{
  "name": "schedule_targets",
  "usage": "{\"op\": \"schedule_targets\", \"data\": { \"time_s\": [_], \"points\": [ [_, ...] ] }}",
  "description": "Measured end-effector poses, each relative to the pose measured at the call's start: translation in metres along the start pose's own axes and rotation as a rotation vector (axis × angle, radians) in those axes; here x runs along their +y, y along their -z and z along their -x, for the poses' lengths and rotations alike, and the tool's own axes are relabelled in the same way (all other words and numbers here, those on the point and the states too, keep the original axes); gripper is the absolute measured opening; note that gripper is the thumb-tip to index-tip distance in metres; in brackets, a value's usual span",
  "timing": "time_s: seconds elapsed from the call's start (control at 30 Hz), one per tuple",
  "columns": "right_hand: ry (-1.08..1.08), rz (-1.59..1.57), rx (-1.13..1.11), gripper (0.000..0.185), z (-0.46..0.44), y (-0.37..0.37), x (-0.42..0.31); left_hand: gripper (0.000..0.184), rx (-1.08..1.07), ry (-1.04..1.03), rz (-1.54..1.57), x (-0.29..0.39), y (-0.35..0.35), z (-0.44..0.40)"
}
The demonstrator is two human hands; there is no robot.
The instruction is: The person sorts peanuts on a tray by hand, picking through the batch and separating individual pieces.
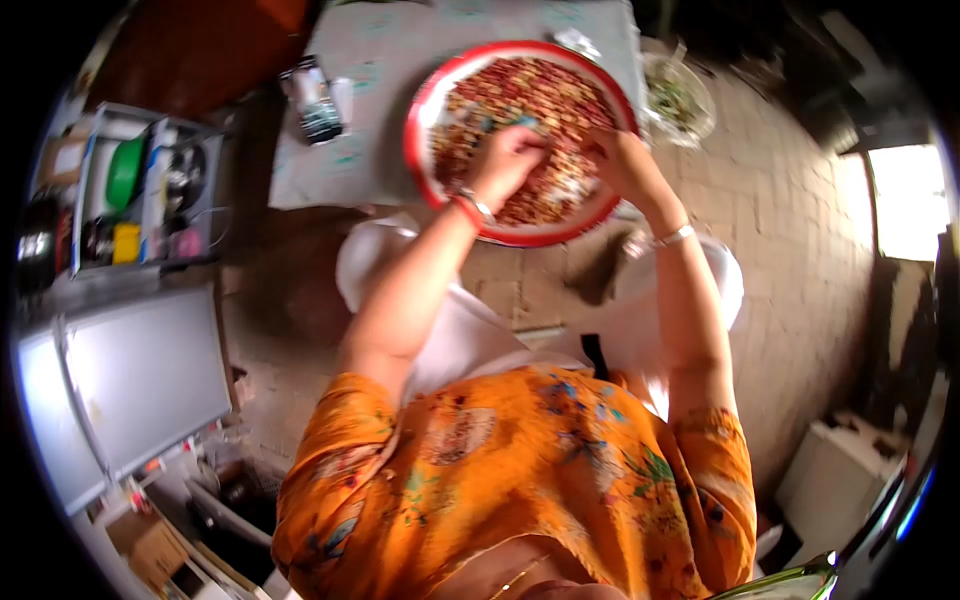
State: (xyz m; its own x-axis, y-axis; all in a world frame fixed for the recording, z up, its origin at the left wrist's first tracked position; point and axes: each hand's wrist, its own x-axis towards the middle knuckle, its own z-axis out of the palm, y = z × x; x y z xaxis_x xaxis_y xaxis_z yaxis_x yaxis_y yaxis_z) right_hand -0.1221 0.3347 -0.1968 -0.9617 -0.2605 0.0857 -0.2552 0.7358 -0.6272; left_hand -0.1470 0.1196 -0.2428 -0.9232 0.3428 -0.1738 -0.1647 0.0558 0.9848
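A round white tray with a red rim sits at the near edge of the table. Spread across it are mottled red and tan beans, which look like peanuts or dried beans. Over the left part of the tray is my left hand, its fingers curled in toward the thumb. My right hand reaches in from the right rim, fingertips drawn together among the beans. Whatever either hand pinches is too small to make out. A small blue-green patch shows beside my left fingers.
The tray rests on a table with a pale patterned cloth. A phone-like dark object lies at its left. Right of the table stands a clear bowl with green scraps. Shelves with a green bowl and a white fridge are leftward.
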Motion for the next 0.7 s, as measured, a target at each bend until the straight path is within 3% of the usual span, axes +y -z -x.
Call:
{"op": "schedule_targets", "data": {
  "time_s": [0.07,0.1,0.17,0.23,0.47,0.7],
  "points": [
    [0.019,0.004,-0.008,0.013,0.008,0.002,0.009,0.008,-0.032,-0.038,-0.058,0.003,0.004,0.0],
    [0.067,-0.039,0.012,0.012,0.011,0.005,0.006,0.007,-0.01,-0.035,-0.226,0.007,0.005,0.001],
    [0.005,0.018,-0.066,0.011,0.014,0.01,0.004,0.007,0.004,-0.233,-0.494,0.015,0.004,0.009],
    [-0.032,-0.02,-0.161,0.012,0.021,0.015,-0.003,0.007,-0.025,-0.21,-0.647,0.014,0.003,0.012],
    [-0.011,0.403,-0.237,0.013,0.028,-0.016,-0.003,0.009,-0.038,-0.2,-0.701,0.015,0.002,0.013],
    [0.089,0.598,-0.137,0.013,0.024,-0.027,-0.006,0.012,0.011,-0.226,-0.567,0.015,0.007,0.006]
  ]
}}
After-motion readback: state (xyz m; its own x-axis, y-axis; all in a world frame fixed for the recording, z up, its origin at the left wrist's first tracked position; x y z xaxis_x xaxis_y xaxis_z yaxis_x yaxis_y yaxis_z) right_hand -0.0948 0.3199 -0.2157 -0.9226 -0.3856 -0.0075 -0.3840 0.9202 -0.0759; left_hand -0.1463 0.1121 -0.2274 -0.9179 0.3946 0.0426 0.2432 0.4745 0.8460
